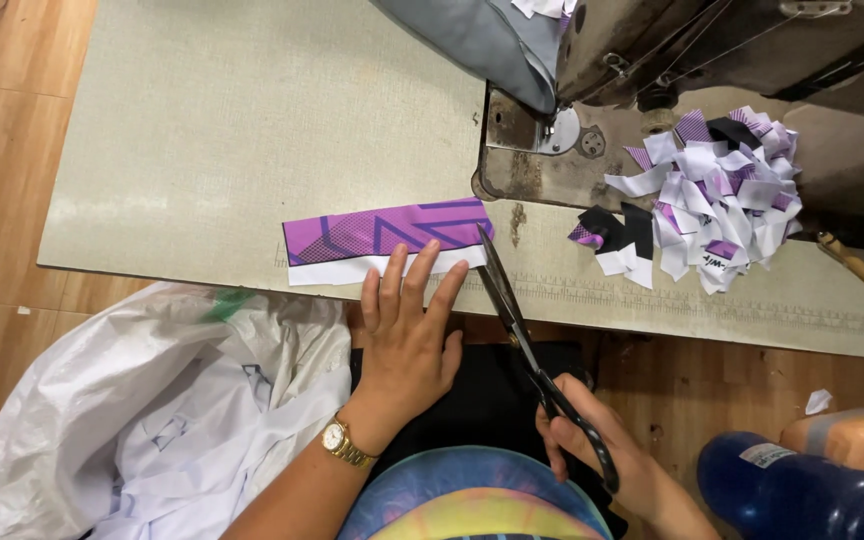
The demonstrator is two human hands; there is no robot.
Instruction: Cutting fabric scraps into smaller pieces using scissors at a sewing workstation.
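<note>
A purple patterned fabric strip point(382, 228) with a white lower edge lies flat near the table's front edge. My left hand point(407, 335) rests with its fingers spread, the fingertips pressing on the strip's white edge. A gold watch point(336, 440) sits on that wrist. My right hand point(602, 450) grips the black handles of a pair of scissors point(512, 310). The blades point up and away from me, with the tip at the strip's right end.
A sewing machine point(652, 50) stands at the back right on the pale table point(232, 130). A pile of purple, white and black fabric scraps point(717, 190) lies beside it. A white plastic bag point(132, 420) sits on the floor at lower left. A blue bottle point(802, 490) is at lower right.
</note>
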